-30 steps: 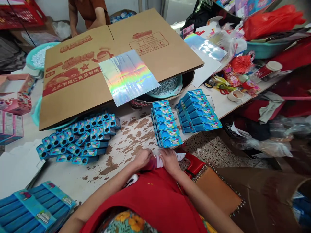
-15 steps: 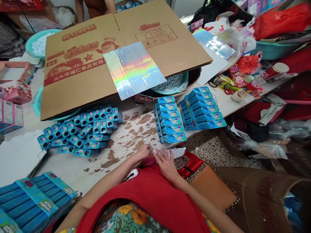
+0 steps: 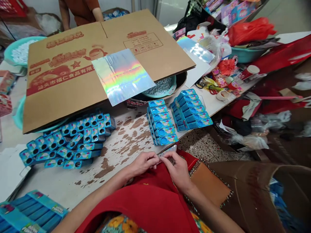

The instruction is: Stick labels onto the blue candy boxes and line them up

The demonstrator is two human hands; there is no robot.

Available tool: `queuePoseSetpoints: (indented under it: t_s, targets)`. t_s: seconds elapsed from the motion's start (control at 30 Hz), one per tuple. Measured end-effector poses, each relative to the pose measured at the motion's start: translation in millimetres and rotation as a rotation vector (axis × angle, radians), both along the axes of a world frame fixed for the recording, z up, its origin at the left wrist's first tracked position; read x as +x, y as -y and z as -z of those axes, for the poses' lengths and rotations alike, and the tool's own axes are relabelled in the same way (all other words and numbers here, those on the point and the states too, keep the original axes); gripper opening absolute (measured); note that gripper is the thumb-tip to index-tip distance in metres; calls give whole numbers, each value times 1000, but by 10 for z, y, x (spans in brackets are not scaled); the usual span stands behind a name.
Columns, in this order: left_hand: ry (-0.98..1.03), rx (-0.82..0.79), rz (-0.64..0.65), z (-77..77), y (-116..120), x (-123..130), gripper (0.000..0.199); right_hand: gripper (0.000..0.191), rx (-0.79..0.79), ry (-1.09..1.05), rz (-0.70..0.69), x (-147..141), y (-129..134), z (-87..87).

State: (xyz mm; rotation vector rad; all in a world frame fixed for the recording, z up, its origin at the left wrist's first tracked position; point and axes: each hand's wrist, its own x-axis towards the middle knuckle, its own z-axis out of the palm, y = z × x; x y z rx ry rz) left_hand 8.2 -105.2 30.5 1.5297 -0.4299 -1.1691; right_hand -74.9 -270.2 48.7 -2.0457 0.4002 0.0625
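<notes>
One narrow, pale strip (image 3: 172, 149), faintly marked, in pinching grip of left hand (image 3: 144, 162) and right hand (image 3: 178, 171)

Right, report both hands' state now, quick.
Left hand: closed, fingertips pinching a thin pale piece at its near end.
Right hand: closed, thumb and fingers on the same piece.

Served as a brown-blotched surface (image 3: 126, 142), bore clustered blue boxes (image 3: 73, 141), carried two blue rows (image 3: 181, 113) near the edge, held a cup (image 3: 221, 96).
</notes>
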Motion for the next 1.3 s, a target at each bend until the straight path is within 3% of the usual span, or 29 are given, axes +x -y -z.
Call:
queuePoseSetpoints:
  t_s: [0.07, 0.17, 0.3, 0.43, 0.57, 0.7, 0.83, 0.97, 1.03, 1.1, 1.17, 1.23, 1.3]
  targets:
    - [-57, 38, -1, -164, 78, 52, 32, 18, -24, 23, 101, 53, 11, -72]
    - [71, 69, -55, -346, 177, 199, 26, 19, -114, 132, 236, 174, 35, -121]
    - [148, 40, -140, -396, 271, 408, 19, 20, -223, 219, 349, 404, 105, -110]
    - [165, 14, -165, -253, 352, 516, 13, 22, -205, 178, 361, 571, 195, 44]
    - [137, -28, -193, -21, 460, 463, 14, 25, -67, 148, 432, 593, 247, 217]
    - [183, 138, -232, 249, 495, 393, 12, 32, 23, 130, 506, 620, 274, 257]
    - [370, 270, -160, 397, 137, 420, 20, 27, -3, 186, 493, 623, 307, 222]
    - [200, 354, 126, 514, -455, 235, 39, 33, -201, 400, 620, 302, 185, 286]
    - [119, 401, 174, 606, -629, 57, 38, 22, -283, 463, 444, 69, 28, 385]
    - [149, 449, 151, 694, -674, -83, 25, 14, -278, 458, 61, -101, -159, 520]
    - [211, 466, 128, 753, -637, -135, 23, 20, -296, 394, -278, -155, -323, 673]
    - [257, 442, 129, 776, -587, -110, 27, 30, -374, 331, -460, -118, -425, 827]
    - [283, 416, 119, 783, -566, -56, 29, 37, -458, 301, -553, -62, -454, 965]
